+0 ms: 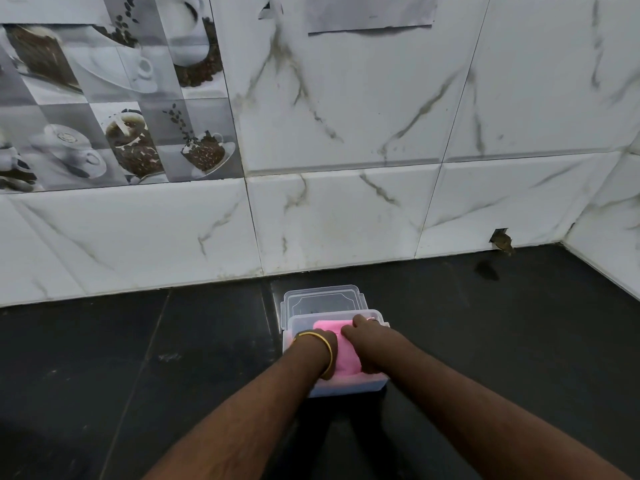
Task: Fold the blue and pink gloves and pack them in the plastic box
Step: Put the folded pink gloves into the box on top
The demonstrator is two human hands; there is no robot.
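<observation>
A clear plastic box [346, 389] sits on the dark counter near the wall. A folded pink glove [346, 358] lies inside it, filling the top. Both hands reach into the box. My left hand [320, 341], with a gold bangle on the wrist, presses down on the glove's left side. My right hand [360, 332] rests on the glove's right side, fingers curled over the fabric. No blue glove shows; anything beneath the pink one is hidden.
The box's clear lid [323, 301] lies flat just behind the box, toward the wall. White marbled wall tiles [346, 220] rise behind the black counter [138, 358]. A side wall closes the right corner.
</observation>
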